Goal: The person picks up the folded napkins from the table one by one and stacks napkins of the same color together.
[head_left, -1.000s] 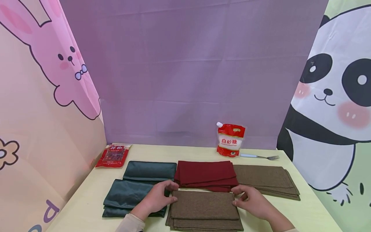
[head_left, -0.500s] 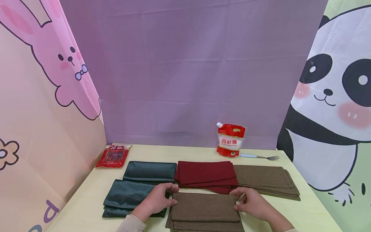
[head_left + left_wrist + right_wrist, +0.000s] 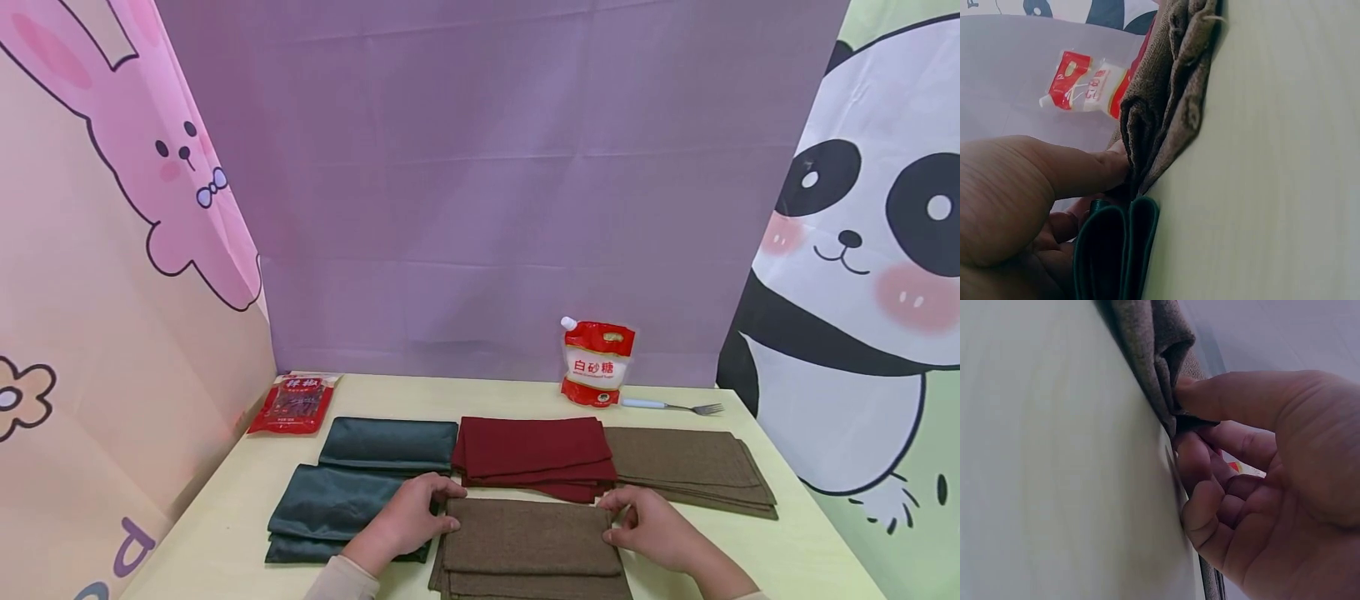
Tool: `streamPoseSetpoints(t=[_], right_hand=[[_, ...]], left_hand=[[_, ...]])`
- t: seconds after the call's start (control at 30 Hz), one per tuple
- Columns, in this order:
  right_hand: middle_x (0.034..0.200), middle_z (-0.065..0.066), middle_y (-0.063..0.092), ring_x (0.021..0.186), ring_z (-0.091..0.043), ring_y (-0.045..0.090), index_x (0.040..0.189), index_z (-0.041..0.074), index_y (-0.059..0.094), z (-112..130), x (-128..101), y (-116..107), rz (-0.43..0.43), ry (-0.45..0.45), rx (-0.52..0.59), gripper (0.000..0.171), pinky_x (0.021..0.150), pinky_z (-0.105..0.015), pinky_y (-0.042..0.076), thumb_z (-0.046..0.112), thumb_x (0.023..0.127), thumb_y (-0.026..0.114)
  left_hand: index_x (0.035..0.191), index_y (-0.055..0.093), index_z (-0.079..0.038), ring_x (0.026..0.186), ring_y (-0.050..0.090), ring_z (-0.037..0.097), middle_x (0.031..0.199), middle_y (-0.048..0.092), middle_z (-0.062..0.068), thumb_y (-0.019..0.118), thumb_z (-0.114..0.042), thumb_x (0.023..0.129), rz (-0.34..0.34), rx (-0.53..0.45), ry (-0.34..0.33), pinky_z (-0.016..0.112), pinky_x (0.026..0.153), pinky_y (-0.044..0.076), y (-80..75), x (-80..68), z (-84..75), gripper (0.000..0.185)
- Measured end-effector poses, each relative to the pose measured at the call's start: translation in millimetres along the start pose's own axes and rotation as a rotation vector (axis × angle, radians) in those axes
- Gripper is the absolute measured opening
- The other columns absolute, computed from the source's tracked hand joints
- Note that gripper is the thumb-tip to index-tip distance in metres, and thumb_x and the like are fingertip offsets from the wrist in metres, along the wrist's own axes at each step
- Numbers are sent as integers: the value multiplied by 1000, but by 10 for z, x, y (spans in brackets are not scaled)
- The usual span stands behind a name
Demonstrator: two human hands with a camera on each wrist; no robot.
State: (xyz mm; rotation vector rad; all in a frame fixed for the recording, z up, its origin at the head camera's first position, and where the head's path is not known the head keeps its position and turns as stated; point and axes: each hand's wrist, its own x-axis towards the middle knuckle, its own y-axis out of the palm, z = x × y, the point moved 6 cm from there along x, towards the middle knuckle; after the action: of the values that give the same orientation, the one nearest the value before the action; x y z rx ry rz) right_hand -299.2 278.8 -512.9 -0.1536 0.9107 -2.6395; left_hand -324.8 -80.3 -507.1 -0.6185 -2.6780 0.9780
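A folded brown cloth (image 3: 532, 537) lies in layers at the table's near middle. At its far left corner my left hand (image 3: 411, 515) pinches the edge, thumb on the near side and fingers behind. On the opposite corner, my right hand (image 3: 651, 527) grips the cloth between thumb and index finger. The right wrist view shows the right thumb (image 3: 1235, 394) pressed on the cloth's side, other fingers curled near the tabletop. In the left wrist view the left thumb (image 3: 1079, 169) meets the layered edge, and the fingertips are partly hidden behind it and a folded dark green cloth (image 3: 1104, 250).
Behind the brown cloth lies a folded red cloth (image 3: 532, 450). Another brown stack (image 3: 690, 458) sits to its right, two dark green cloths (image 3: 330, 500) to the left. A red packet (image 3: 296, 404), a sugar pouch (image 3: 597, 364) and a fork (image 3: 671, 406) stand or lie farther back.
The front brown cloth has shifted slightly towards me, showing more of the red cloth's near edge. Both hands stay at its far corners and hardly move over the last half second.
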Motion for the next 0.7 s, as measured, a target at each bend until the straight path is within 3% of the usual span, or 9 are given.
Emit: streamPoseSetpoints(t=[0.33,0.7], right_hand=[[86,-3,64,68,-13,57,102,9,71,18,1,9,1,3,-32,23,55,-27,46,8,84,86],[86,-1,65,70,-12,59,97,7,69,59,-7,0,3,-29,15,16,57,-26,48,5,87,81]], left_hand=[[111,77,-16,82,57,10,100,62,-3,87,-6,86,1,-12,-13,31,73,51,0,5,-6,29],[107,76,-24,79,59,7,92,65,-9,87,-11,86,-9,-16,8,30,71,51,11,21,40,27]])
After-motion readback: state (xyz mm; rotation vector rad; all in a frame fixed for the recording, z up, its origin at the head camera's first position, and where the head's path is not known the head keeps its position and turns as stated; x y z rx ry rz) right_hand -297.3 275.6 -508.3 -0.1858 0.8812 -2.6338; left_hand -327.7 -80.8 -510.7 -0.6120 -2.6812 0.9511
